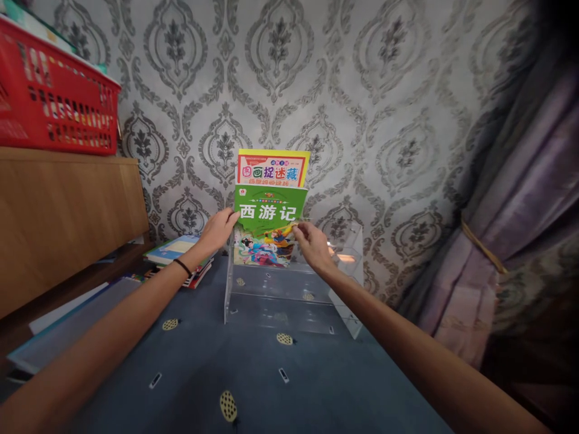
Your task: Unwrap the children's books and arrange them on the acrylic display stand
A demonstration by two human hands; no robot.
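A green picture book point(271, 212) with white Chinese characters and cartoon figures stands upright in a clear acrylic rack point(280, 307). Behind it, the top of a yellow-edged book point(274, 169) shows. My left hand point(221, 228), with a dark band on its wrist, grips the green book's left edge, thumb on the cover. At the right edge, my right hand point(312, 242) pinches the same book between thumb and fingers. The front tiers of the rack are see-through, and the patterned cloth shows beneath them.
Several stacked books point(176, 250) lie left of the rack, with a flat translucent folder point(76, 325) nearer me. A red basket point(67, 102) sits on a wooden cabinet point(67, 211) at left. A tied purple curtain point(488, 253) hangs at right, and patterned wallpaper point(280, 78) covers the wall behind.
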